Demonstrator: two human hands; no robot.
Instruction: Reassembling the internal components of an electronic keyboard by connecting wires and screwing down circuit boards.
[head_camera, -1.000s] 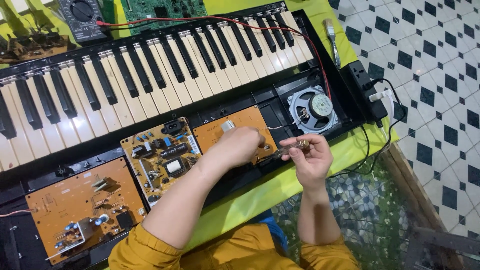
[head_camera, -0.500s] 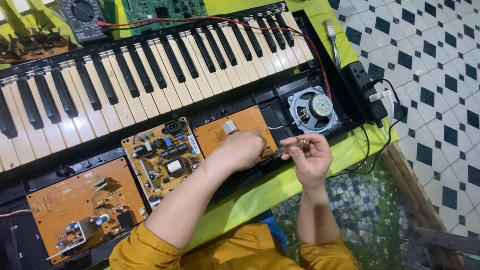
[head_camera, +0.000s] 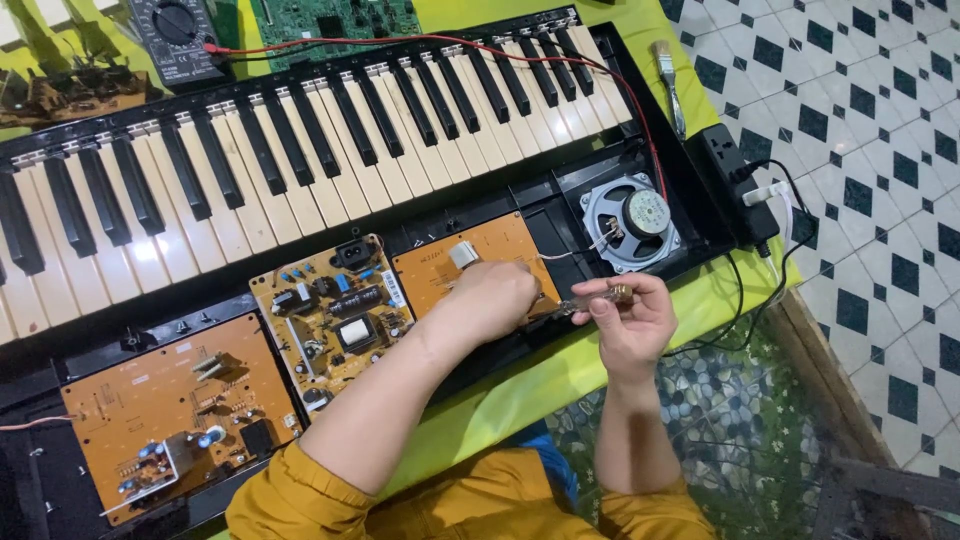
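Note:
An opened electronic keyboard (head_camera: 300, 150) lies on a yellow-green table cover (head_camera: 560, 375). My left hand (head_camera: 495, 300) rests curled on the right end of a small orange circuit board (head_camera: 440, 275) in the keyboard's lower casing, its fingertips hidden. My right hand (head_camera: 635, 320) pinches a slim screwdriver (head_camera: 590, 298) with a clear, brass-tipped handle, held nearly level. The screwdriver's tip points left and disappears under my left hand. Both sleeves are mustard yellow.
A round speaker (head_camera: 632, 220) sits right of the hands. A power board (head_camera: 335, 310) and a larger orange board (head_camera: 170, 410) lie to the left. A multimeter (head_camera: 175, 30), green board (head_camera: 335, 20), brush (head_camera: 668, 80) and power strip (head_camera: 735, 180) ring the keyboard. Tiled floor (head_camera: 860, 120) lies right.

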